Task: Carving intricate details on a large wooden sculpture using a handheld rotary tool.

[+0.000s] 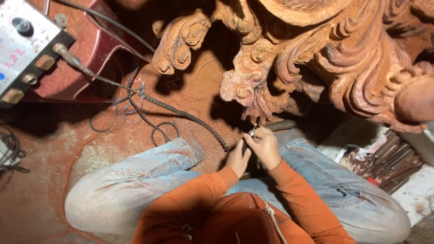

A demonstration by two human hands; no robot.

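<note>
Slim metal rotary tool (252, 132) in both hands' (266, 148) closed grip, tip seemingly against swirled reddish wood carving (343, 58).

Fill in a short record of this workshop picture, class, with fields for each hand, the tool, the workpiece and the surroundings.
Left hand: left hand holds the rear of the rotary handpiece
Right hand: right hand grips it near the tip
Tool tip: at the lower edge of the carved wooden sculpture
Cable: flexible shaft runs to the motor box
Floor: reddish sawdust
Nearby: chisels lie to the right
</note>
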